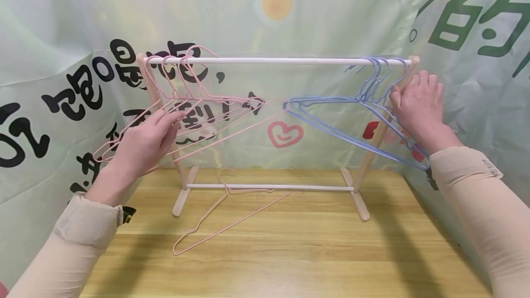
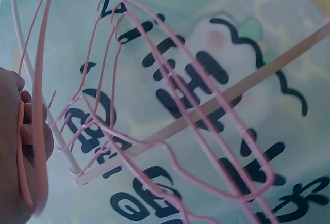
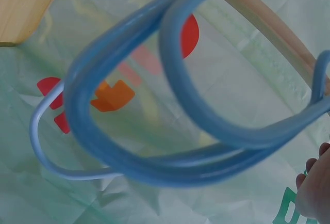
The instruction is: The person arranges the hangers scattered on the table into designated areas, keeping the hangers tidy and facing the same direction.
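Note:
My left hand point(image 1: 146, 144) pinches a pink clothes hanger point(image 2: 38, 105) by its shoulder, left of the wooden rack point(image 1: 265, 61). The held hanger's hook rises above the rack's white top rail. Behind it, several pink hangers point(image 2: 105, 74) hang at the rail's left end. At the right end, my right hand point(image 1: 420, 102) grips the upright post point(image 1: 378, 134), the thumb on its near side; its fingertips are hidden in the head view. Several blue hangers point(image 1: 323, 100) hang beside that hand, their rounded ends point(image 3: 129, 167) close to the right wrist camera.
One pink hanger point(image 1: 232, 229) lies on the wood-grain table point(image 1: 331, 261), partly under the rack's lower white bar point(image 1: 269, 187). The rack's wooden feet point(image 1: 358, 201) stand near the back of the table. A printed cloth point(image 1: 331, 8) hangs behind and at both sides.

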`<state>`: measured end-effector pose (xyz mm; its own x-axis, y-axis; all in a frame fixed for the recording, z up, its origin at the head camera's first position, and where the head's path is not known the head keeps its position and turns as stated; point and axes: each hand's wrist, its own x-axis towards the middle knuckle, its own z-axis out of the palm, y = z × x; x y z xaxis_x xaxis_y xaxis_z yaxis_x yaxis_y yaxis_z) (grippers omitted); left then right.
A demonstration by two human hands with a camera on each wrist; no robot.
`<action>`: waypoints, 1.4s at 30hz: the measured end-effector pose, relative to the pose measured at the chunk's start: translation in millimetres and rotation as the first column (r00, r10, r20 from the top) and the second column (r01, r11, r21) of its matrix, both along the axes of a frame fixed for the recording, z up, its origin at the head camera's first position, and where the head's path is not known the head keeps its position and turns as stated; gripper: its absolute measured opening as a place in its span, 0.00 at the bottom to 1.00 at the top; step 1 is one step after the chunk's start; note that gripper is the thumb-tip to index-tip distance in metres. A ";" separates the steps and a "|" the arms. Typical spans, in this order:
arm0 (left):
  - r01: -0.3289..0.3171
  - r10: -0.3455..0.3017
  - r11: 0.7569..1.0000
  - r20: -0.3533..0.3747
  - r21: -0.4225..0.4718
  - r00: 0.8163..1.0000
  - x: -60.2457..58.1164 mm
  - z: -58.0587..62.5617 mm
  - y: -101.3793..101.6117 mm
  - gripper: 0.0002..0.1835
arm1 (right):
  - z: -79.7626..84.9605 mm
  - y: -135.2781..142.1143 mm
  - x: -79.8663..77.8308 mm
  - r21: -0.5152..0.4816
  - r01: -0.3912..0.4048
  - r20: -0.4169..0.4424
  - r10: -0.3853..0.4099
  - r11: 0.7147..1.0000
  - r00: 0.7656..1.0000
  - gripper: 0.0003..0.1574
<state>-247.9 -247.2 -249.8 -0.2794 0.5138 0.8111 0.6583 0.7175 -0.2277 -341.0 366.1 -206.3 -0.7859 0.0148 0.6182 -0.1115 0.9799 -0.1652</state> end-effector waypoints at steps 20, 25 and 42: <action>-0.111 0.113 0.993 0.052 -0.027 0.992 -7.5 15.0 -5.3 0.17 | 0.7 -1.0 0.4 -0.004 -0.002 0.005 0.002 1.000 1.000 0.23; -0.116 0.119 0.993 0.079 -0.036 0.990 -8.7 10.2 -6.4 0.17 | 0.3 -1.0 0.9 -0.012 -0.005 0.003 0.005 1.000 1.000 0.23; -0.094 0.097 0.995 0.089 -0.037 0.991 -15.6 -7.2 -8.4 0.18 | -0.1 -1.0 -0.6 -0.005 -0.002 -0.003 0.002 1.000 1.000 0.23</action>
